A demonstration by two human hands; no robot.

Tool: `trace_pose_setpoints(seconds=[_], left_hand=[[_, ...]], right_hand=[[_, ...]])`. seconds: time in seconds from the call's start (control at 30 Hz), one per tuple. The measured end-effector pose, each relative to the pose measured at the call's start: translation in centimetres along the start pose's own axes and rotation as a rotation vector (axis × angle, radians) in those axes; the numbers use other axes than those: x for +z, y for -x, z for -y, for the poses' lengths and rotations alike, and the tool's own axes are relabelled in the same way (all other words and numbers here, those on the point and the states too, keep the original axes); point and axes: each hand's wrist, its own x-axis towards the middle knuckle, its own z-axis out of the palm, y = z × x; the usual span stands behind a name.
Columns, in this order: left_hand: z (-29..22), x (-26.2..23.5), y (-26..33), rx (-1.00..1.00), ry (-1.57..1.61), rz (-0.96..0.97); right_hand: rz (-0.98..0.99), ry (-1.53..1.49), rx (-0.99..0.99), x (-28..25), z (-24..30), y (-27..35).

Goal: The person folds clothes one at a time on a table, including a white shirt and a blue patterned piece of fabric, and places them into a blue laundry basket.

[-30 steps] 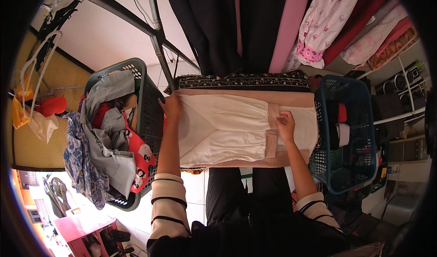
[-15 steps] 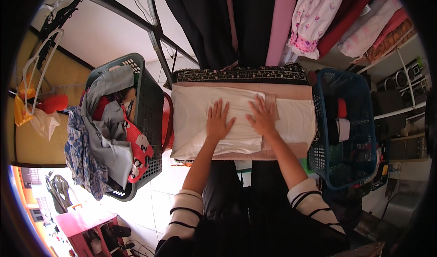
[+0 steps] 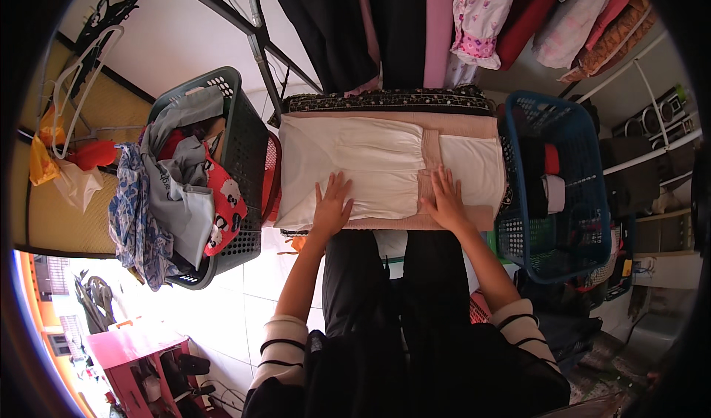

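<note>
A white garment (image 3: 370, 147) with a gathered part and a beige ribbed band (image 3: 431, 150) lies spread over a pinkish-beige cloth (image 3: 474, 125) in front of me. My left hand (image 3: 333, 205) rests flat on the near edge of the white fabric, its fingers spread. Near the lower end of the ribbed band, my right hand (image 3: 446, 200) lies flat with fingers apart, touching the cloth. Neither hand holds anything. The gathered fabric looks mostly smooth, with fine folds running sideways toward the band.
At left stands a dark green basket (image 3: 241, 166) heaped with clothes. A blue basket (image 3: 518, 188) with a few dark and red items is at right. Garments (image 3: 404, 32) hang beyond the surface. A pink shelf (image 3: 137, 355) stands at lower left; white hangers (image 3: 74, 95) hang above.
Both hands have slid toward me from the middle of the white garment to its near edge, the left also moving leftward. The fabric looks flatter, and the ribbed band shows more fully.
</note>
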Motion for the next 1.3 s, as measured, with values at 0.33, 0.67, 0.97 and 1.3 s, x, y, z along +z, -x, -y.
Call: trace_pose_setpoints(seconds=[0.33, 0.67, 0.97, 1.3], left_hand=[[-2.8, 1.4, 6.3, -0.021, 0.201, 0.03], [4.4, 0.9, 10.1, -0.103, 0.347, -0.198], [9.3, -0.1, 10.5, -0.191, 0.053, -0.266], [13.6, -3.4, 8.9, -0.271, 0.461, -0.247]], right_hand=[[0.114, -0.019, 0.011, 0.1, 2.4, 6.8], [-0.16, -0.128, 0.141, 0.1, -5.9, 11.0], [-0.25, 0.168, 0.058, -2.5, -7.7, 10.6], [-0.304, -0.339, 0.203, -7.6, -11.3, 7.4]])
